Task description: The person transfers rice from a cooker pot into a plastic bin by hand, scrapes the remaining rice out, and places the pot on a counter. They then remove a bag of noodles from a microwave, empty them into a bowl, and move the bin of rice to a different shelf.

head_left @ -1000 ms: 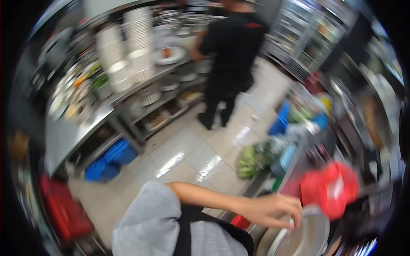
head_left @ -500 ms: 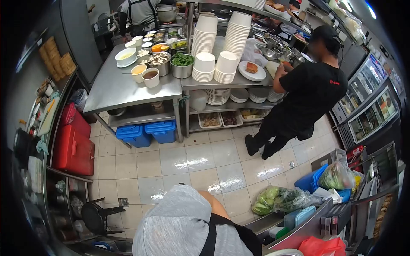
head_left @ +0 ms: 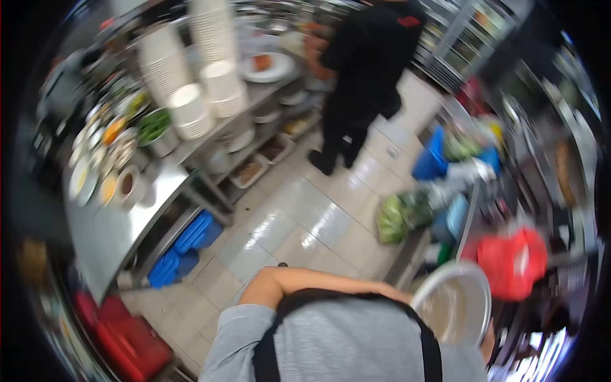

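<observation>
Low at the right of the view, a round metal bowl (head_left: 455, 305) is tilted up in front of the person's grey shirt (head_left: 344, 347) and black apron straps (head_left: 267, 356). The whole view is blurred. The left forearm (head_left: 331, 286) runs bare from a bent elbow across the chest to the bowl's left rim. The left hand is hidden there behind the rim, so I cannot tell whether it grips the bowl. A small patch of skin (head_left: 487, 344) shows at the bowl's lower right edge, touching it. I cannot tell which of the hands it belongs to, nor how the right hand stands.

Just above and to the right of the bowl lies a red bag (head_left: 512, 264). Above the bowl, on the tiled floor (head_left: 305, 216), sits a clear bag of green vegetables (head_left: 398, 216), and further up from it a blue bin (head_left: 429, 162). Far to the upper left of the bowl stands a steel bench (head_left: 108, 223) with small dishes of ingredients (head_left: 108, 149) and stacks of white bowls (head_left: 191, 108). Blue crates (head_left: 181, 251) sit beneath it. Well above the bowl, a co-worker in black (head_left: 366, 70) stands at the shelving, near a plate of food (head_left: 267, 65). Far left of the bowl, at floor level, are red boxes (head_left: 124, 334).
</observation>
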`<action>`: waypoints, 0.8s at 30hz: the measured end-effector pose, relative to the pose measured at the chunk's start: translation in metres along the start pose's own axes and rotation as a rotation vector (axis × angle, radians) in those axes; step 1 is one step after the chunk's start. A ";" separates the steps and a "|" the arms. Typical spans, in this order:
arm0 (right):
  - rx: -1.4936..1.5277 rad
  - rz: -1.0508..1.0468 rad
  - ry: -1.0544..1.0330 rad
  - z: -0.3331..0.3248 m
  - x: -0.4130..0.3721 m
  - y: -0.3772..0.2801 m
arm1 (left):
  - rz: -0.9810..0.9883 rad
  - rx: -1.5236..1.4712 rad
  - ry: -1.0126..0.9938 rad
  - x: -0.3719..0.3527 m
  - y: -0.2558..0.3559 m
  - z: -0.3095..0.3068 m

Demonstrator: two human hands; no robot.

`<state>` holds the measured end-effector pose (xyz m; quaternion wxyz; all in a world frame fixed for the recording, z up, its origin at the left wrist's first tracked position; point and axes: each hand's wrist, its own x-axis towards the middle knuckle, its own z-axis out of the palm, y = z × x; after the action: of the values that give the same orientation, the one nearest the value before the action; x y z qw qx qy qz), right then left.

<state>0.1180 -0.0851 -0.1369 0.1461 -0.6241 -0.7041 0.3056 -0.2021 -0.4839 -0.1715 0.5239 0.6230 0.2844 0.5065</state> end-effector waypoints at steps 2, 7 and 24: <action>-0.005 0.073 0.069 -0.028 -0.038 0.019 | -0.067 -0.033 -0.077 -0.013 0.003 -0.003; -0.433 0.210 0.396 -0.005 -0.056 -0.034 | -0.240 -0.271 0.023 -0.058 0.015 -0.028; -0.496 -0.298 0.010 0.277 0.176 -0.403 | -0.622 -0.234 0.148 -0.090 0.099 -0.289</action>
<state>-0.3939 0.0032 -0.1342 0.0355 -0.5321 -0.8404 0.0962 -0.5176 -0.4869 -0.1265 0.6993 0.4036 0.4378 0.3956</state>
